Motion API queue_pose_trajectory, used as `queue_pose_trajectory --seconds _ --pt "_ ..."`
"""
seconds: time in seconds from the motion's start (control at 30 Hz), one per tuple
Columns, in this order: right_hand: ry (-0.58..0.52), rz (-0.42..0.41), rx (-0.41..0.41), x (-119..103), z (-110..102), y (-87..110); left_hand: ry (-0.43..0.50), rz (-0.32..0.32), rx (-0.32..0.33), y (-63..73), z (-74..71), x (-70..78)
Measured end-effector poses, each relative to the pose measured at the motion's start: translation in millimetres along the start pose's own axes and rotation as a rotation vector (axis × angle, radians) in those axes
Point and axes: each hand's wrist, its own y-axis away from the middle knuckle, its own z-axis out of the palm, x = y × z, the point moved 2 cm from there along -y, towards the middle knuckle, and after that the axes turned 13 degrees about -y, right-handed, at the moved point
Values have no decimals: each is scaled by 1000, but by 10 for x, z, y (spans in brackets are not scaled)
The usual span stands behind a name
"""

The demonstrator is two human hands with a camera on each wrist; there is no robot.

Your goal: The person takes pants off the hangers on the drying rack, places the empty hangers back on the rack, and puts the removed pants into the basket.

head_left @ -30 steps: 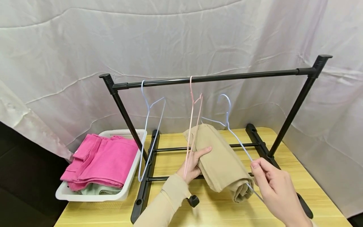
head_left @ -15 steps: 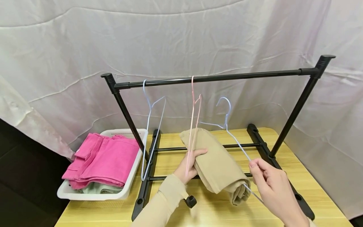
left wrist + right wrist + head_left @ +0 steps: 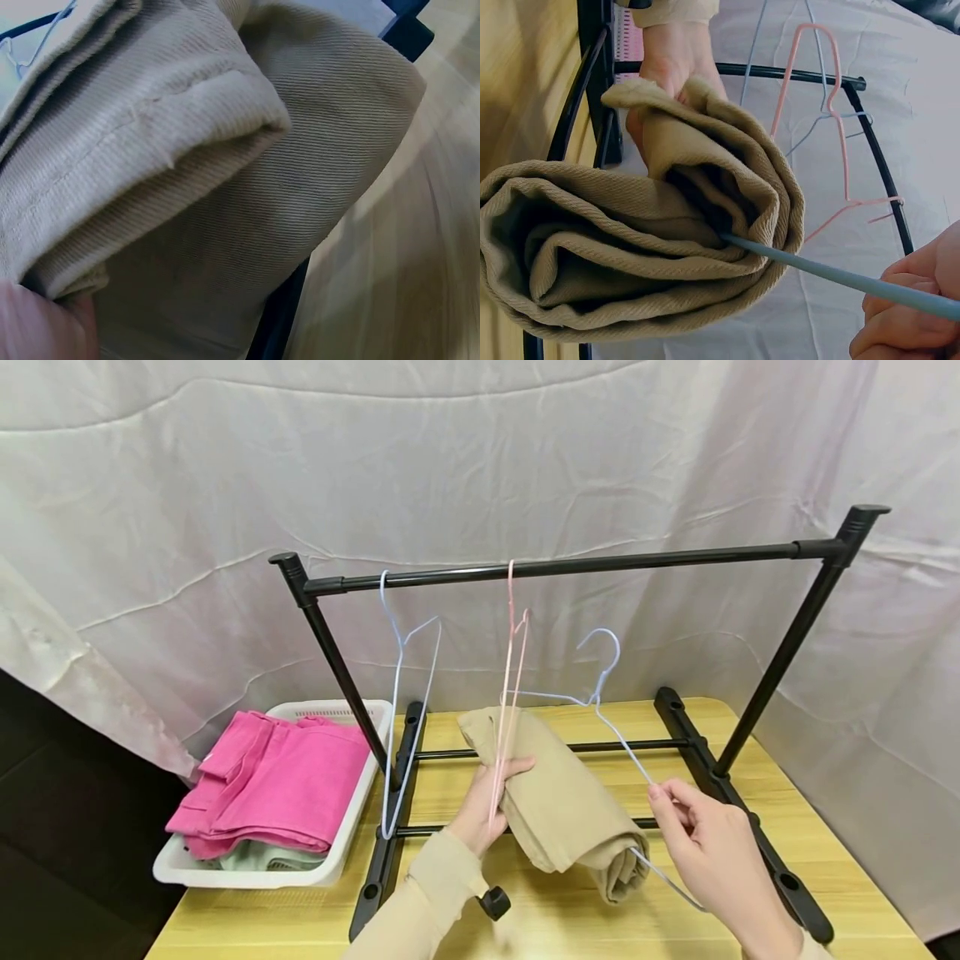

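Observation:
In the head view, folded beige trousers [image 3: 566, 810] are held over the table under the rack. My left hand [image 3: 476, 810] grips their left side, thumb lying on top; in the left wrist view only a bit of that hand [image 3: 41, 326] shows beside the hem. A light blue wire hanger [image 3: 602, 681] has its lower bar threaded into the fold, which the right wrist view shows at the blue bar [image 3: 832, 279]. My right hand [image 3: 708, 847] pinches the hanger's right sloping side. Its hook points up, free of the rail.
The black rack's rail [image 3: 675, 560] carries a pink hanger [image 3: 512, 602], hanging in front of my left hand, and another blue hanger [image 3: 397, 693]. Left of the rack, a white basket [image 3: 240, 880] holds folded pink clothes [image 3: 285, 785] over pale green cloth.
Both hands, the trousers and the hanger have shifted left and slightly toward me. The hanger's hook has dropped lower and tipped to the right. Both grips stay the same.

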Motion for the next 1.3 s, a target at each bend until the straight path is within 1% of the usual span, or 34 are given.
queue_pose_trajectory --seconds 0.07,0.17,0.27,0.33,0.4,0.5,0.7,0.87,1.03,1.17,1.3 --pt "12 -10 7 15 16 -2 -10 8 20 15 -18 9" --pt "16 -14 7 43 43 -4 -82 17 58 41 -43 34" --pt "16 -9 3 67 71 -2 -108 16 71 54 -60 60" --pt "17 -7 3 79 86 -4 -91 15 71 57 -69 70" --pt "18 -4 6 90 100 -6 -51 22 61 68 -77 79" --pt "18 -3 6 108 118 -14 -26 40 60 89 -92 89" --pt "17 -19 24 165 154 -19 -5 58 63 123 -108 139" --pt "35 -62 36 199 189 -37 13 66 64 164 -120 213" --pt "44 -93 41 205 211 -61 43 89 61 225 -134 290" --pt "46 -101 47 217 222 -69 72 110 43 274 -140 338" --pt "50 -103 54 246 234 -69 76 118 48 322 -151 372"
